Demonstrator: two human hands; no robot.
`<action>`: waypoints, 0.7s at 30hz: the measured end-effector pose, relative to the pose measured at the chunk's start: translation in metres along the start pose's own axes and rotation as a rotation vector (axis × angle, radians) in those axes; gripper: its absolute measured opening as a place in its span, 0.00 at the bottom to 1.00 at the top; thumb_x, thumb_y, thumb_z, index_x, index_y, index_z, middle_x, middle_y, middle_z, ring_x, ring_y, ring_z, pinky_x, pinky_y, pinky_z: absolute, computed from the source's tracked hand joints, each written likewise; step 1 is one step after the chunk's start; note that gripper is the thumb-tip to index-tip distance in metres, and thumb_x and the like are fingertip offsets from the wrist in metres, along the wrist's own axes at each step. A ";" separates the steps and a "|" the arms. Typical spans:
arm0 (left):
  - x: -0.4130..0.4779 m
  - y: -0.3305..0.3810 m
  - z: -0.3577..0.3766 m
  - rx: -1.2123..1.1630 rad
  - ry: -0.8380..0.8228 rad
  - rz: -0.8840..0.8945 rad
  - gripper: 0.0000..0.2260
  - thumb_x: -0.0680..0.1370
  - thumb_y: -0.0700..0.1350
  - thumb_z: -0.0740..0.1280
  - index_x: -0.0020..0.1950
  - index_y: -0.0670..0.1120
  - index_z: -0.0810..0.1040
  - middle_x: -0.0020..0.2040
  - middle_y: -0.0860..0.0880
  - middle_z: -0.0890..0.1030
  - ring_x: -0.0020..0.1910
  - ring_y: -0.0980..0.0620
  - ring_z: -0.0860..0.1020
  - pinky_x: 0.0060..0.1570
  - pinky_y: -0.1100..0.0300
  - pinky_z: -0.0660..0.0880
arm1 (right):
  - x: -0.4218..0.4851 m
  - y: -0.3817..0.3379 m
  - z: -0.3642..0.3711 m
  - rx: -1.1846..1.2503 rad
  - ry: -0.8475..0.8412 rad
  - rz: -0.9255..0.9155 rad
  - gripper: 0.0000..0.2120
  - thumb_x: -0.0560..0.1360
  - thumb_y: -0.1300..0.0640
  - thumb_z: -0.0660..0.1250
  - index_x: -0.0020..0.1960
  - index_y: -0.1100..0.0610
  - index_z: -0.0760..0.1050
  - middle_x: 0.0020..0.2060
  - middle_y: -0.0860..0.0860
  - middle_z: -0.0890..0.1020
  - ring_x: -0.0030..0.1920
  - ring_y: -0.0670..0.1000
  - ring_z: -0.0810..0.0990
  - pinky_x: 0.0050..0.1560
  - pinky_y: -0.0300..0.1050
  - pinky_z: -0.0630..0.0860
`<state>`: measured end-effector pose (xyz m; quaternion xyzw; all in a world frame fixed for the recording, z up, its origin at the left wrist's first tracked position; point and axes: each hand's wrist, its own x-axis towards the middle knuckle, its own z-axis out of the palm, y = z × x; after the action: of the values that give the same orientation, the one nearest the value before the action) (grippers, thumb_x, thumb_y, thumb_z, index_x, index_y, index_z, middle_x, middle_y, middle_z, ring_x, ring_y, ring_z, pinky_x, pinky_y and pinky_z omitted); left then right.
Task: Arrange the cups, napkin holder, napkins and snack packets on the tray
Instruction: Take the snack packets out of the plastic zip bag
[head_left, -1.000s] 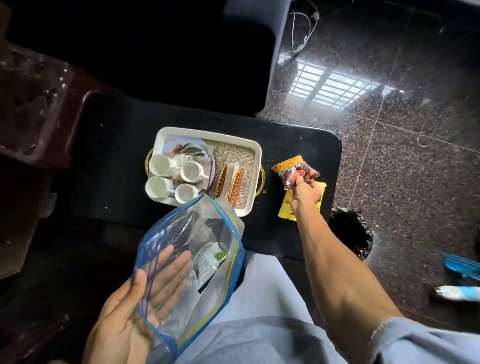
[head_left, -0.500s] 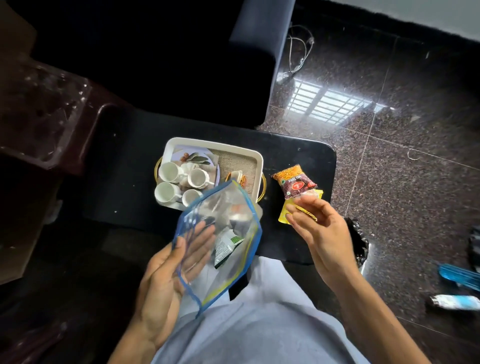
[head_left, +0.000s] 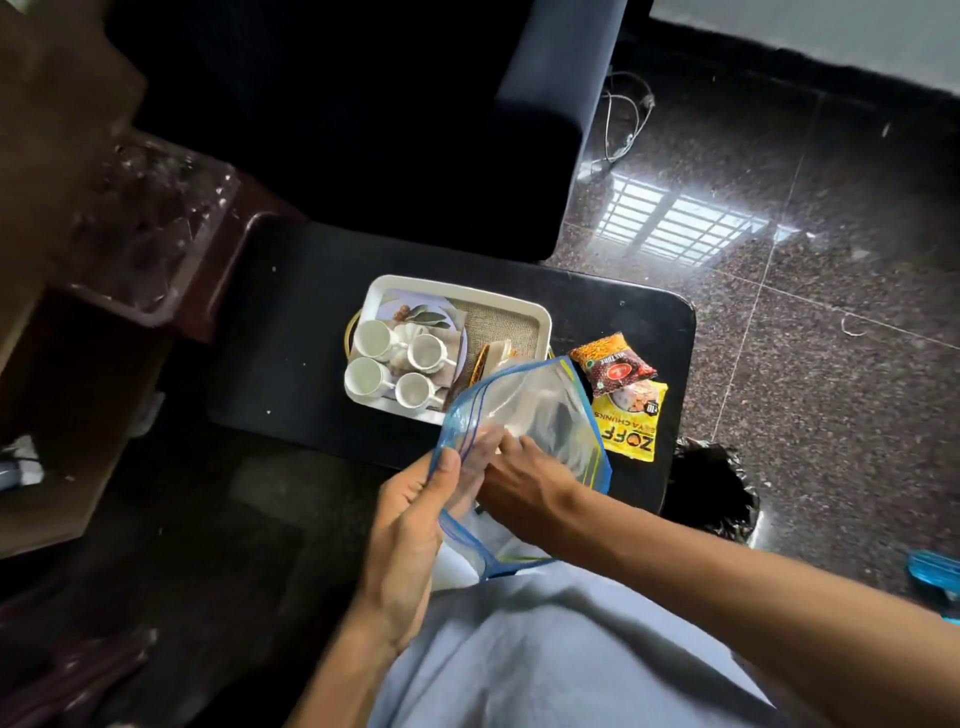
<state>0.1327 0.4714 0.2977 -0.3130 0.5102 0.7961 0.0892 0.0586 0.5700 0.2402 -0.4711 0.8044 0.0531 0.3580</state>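
Black table (head_left: 291, 332) centre frame. White tray (head_left: 537, 312) on it, at 12 o'clock from hands. Clear zip bag (head_left: 540, 400) held over table's near edge, mouth open. Left hand (head_left: 410, 525) pinches bag rim, thumb over blue seal. Right hand (head_left: 524, 483) reaches into bag, fingers hidden, so grasp unclear, possibly on packet. Two snack packets on table at 3 o'clock from tray: yellow packet (head_left: 631, 431) under red-orange packet (head_left: 613, 364). Four white cups (head_left: 371, 338) clustered at tray's 9 o'clock side. Napkin holder (head_left: 491, 358) partly behind bag.
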 end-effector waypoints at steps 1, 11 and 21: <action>-0.001 0.001 0.001 -0.022 -0.010 -0.001 0.18 0.80 0.50 0.63 0.64 0.41 0.82 0.64 0.42 0.83 0.67 0.48 0.80 0.65 0.64 0.75 | 0.006 -0.004 0.004 -0.055 -0.064 0.023 0.28 0.84 0.60 0.54 0.80 0.63 0.48 0.80 0.64 0.51 0.78 0.69 0.54 0.73 0.63 0.65; -0.006 -0.004 0.004 0.013 0.052 0.069 0.16 0.81 0.49 0.62 0.62 0.45 0.83 0.63 0.44 0.84 0.67 0.50 0.80 0.64 0.65 0.75 | 0.019 0.001 0.003 -0.031 0.036 -0.072 0.21 0.84 0.62 0.51 0.77 0.64 0.60 0.76 0.60 0.65 0.74 0.59 0.68 0.72 0.51 0.65; 0.000 0.005 -0.002 0.091 0.096 0.141 0.16 0.83 0.48 0.58 0.62 0.47 0.83 0.61 0.47 0.86 0.63 0.52 0.82 0.56 0.66 0.78 | -0.073 0.008 -0.064 -0.104 0.285 -0.199 0.13 0.82 0.56 0.57 0.62 0.50 0.76 0.64 0.55 0.73 0.61 0.61 0.74 0.60 0.57 0.72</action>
<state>0.1316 0.4672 0.3008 -0.3098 0.5705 0.7603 0.0224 0.0408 0.5996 0.3307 -0.5689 0.7928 -0.0082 0.2188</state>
